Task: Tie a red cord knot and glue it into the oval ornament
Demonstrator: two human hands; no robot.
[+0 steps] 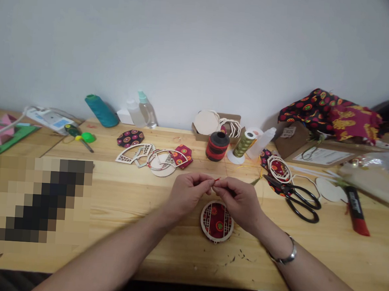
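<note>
Fingertips pinched, my left hand (189,190) and my right hand (239,200) meet over the middle of the table. A thin red cord (217,180) shows between them, mostly hidden by the fingers. Just below the hands lies a round wooden lattice frame (203,227) with dark red patterned fabric (216,221) inside it and a small loop at its near edge. Neither hand appears to grip this round piece. Beyond the hands stands a spool of red and black cord (217,146).
Black-handled scissors (301,200) and a red-and-black tube (357,212) lie at right. Wooden cutouts (144,153) are behind my left hand. A small box (200,135), a green-gold thread spool (243,144) and bottles (146,109) stand near the wall. A screwdriver (78,136) lies left.
</note>
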